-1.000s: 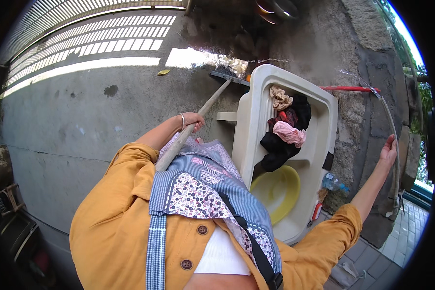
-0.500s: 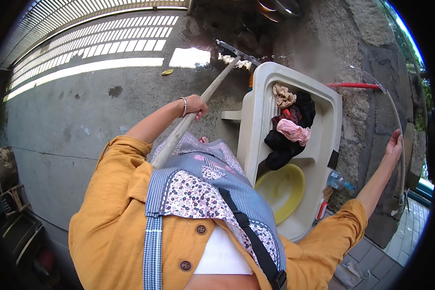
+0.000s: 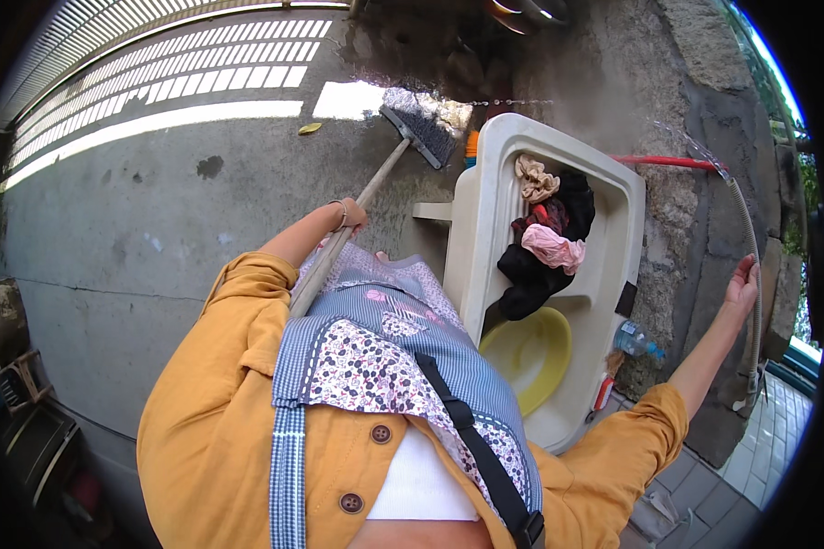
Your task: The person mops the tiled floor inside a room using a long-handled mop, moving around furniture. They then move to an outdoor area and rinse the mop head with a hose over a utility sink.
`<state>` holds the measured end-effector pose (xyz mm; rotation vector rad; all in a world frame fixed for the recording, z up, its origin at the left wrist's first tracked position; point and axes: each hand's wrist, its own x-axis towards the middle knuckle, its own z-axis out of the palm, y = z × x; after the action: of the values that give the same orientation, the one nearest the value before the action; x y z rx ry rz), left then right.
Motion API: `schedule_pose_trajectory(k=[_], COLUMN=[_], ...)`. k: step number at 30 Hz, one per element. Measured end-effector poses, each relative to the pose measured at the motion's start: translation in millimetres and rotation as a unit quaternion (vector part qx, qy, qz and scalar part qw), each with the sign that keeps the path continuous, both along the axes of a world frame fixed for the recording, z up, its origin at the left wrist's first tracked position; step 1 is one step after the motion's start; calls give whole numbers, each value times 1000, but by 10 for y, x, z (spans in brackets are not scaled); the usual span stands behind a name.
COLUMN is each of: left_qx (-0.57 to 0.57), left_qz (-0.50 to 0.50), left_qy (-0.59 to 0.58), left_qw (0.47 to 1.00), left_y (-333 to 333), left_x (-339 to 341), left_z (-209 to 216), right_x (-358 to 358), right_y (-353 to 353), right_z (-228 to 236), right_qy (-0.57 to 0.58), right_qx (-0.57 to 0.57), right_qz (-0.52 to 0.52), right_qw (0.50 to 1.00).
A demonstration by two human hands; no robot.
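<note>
My left hand [image 3: 352, 216] is wrapped round the wooden handle [image 3: 384, 171] of a broom. The broom's wide dark head [image 3: 419, 137] rests on the wet concrete, left of the sink's far end. Far out to the right, my right hand [image 3: 743, 280] has its fingers closed on a grey flexible hose [image 3: 742, 215]. Water sprays from the hose's far end towards the left. Between my arms stands a cream laundry sink [image 3: 485, 188]. Inside it lie a pink cloth [image 3: 555, 249], a beige cloth [image 3: 536, 178], black clothes [image 3: 528, 279] and a yellow basin [image 3: 558, 366].
A red pipe [image 3: 673, 162] runs from the sink's far side to the rough stone wall [image 3: 700, 220]. A clear plastic bottle [image 3: 634, 339] lies beside the sink. Ahead on the concrete floor [image 3: 156, 220] is a yellow leaf [image 3: 310, 128]. Dark objects stand at lower left.
The broom head has swung left and nearer, and its broad face now shows. My left hand has shifted slightly left and down. My right hand stays at the hose, which still sprays.
</note>
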<state>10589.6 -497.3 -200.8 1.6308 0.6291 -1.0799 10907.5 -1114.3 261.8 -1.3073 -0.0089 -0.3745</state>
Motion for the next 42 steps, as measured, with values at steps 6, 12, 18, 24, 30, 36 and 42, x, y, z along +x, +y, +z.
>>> schedule_pose_trajectory(k=[6,12,18,24,30,36,42], left_qx=[-31,4,-7,-14,17,40,3], left_qz=[-46,-58,-23,5,-48,-81,-67], left_qy=[-49,-49,-27,-15,-28,-38,-45], left_qw=[997,997,999,1000,998,995,997], left_y=[15,-2,-16,-29,-24,-43,-34], left_x=[21,35,12,0,8,12,-4], left_z=[21,14,-65,-79,-2,90,-74], right_x=[-132,-171,-179,-164,-168,-175,-180], right_y=[53,104,137,136,161,184,244], right_z=[59,142,169,182,175,189,175], right_qy=[6,-1,-9,-12,-10,-19,-21], right_qx=[19,28,32,41,49,34,31], right_qz=[17,32,29,32,30,26,16], right_qw=[1000,999,999,999,998,999,999])
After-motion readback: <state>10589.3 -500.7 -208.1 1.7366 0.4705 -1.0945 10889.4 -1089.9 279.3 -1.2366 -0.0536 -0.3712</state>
